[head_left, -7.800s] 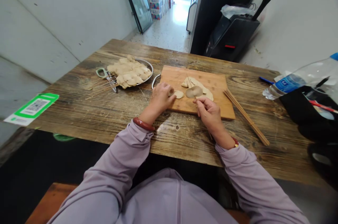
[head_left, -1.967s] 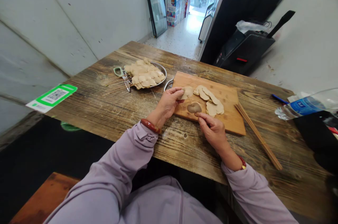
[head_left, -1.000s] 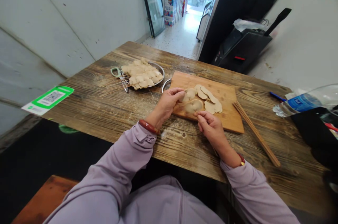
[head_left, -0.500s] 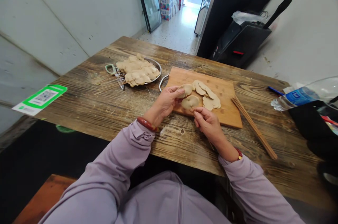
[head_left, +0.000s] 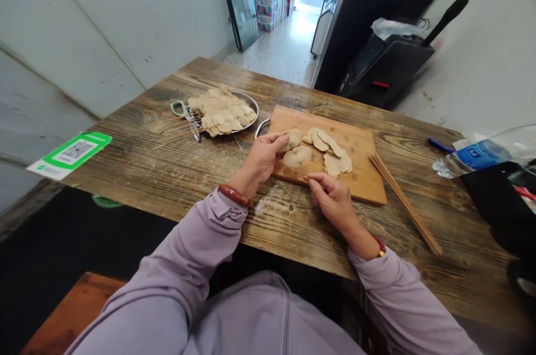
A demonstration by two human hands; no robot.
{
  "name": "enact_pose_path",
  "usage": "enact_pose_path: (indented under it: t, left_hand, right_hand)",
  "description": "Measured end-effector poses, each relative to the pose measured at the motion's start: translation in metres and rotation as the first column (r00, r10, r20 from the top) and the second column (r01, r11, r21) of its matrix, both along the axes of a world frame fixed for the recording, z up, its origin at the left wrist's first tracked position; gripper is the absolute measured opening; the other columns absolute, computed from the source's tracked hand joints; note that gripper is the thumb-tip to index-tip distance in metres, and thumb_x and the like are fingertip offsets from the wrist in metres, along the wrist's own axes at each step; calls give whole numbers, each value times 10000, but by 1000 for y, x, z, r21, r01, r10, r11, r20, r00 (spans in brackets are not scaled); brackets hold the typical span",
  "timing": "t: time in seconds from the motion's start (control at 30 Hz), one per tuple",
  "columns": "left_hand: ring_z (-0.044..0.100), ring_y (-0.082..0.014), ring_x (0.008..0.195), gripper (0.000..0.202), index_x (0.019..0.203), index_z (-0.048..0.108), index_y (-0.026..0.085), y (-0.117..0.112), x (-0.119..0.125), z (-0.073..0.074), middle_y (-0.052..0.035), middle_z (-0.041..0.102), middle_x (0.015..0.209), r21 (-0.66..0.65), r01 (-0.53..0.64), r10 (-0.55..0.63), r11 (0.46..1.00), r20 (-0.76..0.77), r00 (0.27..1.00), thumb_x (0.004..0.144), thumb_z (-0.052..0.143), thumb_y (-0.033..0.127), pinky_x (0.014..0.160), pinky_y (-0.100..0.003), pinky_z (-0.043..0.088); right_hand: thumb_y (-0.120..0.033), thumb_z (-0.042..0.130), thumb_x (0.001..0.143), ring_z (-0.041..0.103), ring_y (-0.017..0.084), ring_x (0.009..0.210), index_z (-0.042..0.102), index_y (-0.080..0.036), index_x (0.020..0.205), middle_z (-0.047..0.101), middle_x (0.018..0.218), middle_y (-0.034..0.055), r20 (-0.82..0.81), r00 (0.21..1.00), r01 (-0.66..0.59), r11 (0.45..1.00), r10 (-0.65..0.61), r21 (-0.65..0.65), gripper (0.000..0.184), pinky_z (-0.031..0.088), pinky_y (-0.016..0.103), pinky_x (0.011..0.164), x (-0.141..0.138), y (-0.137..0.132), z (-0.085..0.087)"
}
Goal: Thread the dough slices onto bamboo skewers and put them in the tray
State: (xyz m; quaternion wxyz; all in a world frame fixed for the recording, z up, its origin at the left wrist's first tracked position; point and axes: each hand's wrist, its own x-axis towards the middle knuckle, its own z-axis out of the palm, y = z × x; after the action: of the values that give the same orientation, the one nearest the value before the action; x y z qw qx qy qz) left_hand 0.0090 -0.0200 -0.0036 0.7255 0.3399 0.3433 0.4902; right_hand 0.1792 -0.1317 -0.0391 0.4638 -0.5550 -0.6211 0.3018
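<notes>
Between thumb and fingers, my left hand [head_left: 264, 157] pinches a thin, round beige slice [head_left: 292, 139] above the near left part of a wooden cutting board [head_left: 285, 116]. A second beige slice [head_left: 297, 157] hangs just below it, pierced by a thin wooden skewer [head_left: 305, 169]. My right hand [head_left: 331, 195] is closed on that skewer, just below the lower slice. More loose slices [head_left: 337, 163] lie overlapping on the board, right of my hands. What the slices are made of I cannot tell.
A metal plate [head_left: 256, 108] piled with skewered slices [head_left: 221, 109] stands left, with green-handled scissors [head_left: 180, 109] beside it. A bundle of skewers [head_left: 405, 203] lies right of the board. A water bottle [head_left: 472, 155] lies far right; a QR card [head_left: 71, 154] sits at the left edge.
My right hand has slid down the skewer slightly, so more of it shows below the lower slice. My left hand still pinches the upper slice. The view has shifted a little.
</notes>
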Motion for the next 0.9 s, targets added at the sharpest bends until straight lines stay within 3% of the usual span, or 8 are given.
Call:
enact_pose_path:
  t: [0.1, 0.37, 0.7, 0.9]
  left_hand:
    - [647, -119, 638, 380, 787, 766, 119, -1, 2, -2, -31, 746, 759, 1, 2, -2, 1000, -6, 1000, 584, 983, 356, 620, -243, 532]
    - [649, -112, 634, 291, 810, 775, 101, -2, 6, -8, -40, 738, 740, 27, 20, -19, 999, -35, 999, 681, 935, 307, 632, -226, 518]
    - [670, -114, 671, 316, 834, 740, 119, -5, 6, 1, -26, 743, 763, -5, 85, -84, 996, 68, 994, 628, 945, 242, 665, -225, 552]
    - [642, -111, 643, 357, 828, 692, 133, -6, 4, 0, -10, 713, 768, 1, 47, -47, 999, -84, 995, 583, 931, 235, 619, -229, 525]
  right_hand:
    - [-355, 584, 958, 667, 189, 665, 746, -196, 986, 672, 659, 20, -6, 1000, 12, 1000, -12, 12, 228, 473, 272, 558, 0, 0, -2]
    - [-332, 573, 970, 678, 184, 638, 744, -195, 982, 722, 702, 32, 51, 997, 46, 996, -50, 70, 219, 507, 282, 586, -2, 1, -6]
    - [-316, 546, 989, 749, 202, 707, 765, -212, 973, 808, 840, 68, 197, 974, 66, 971, -113, 230, 243, 593, 314, 684, -3, 0, -9]
    - [-302, 517, 1026, 799, 229, 842, 776, -220, 1031, 834, 961, 93, 335, 933, 24, 951, -132, 308, 271, 628, 328, 752, -2, -2, -12]
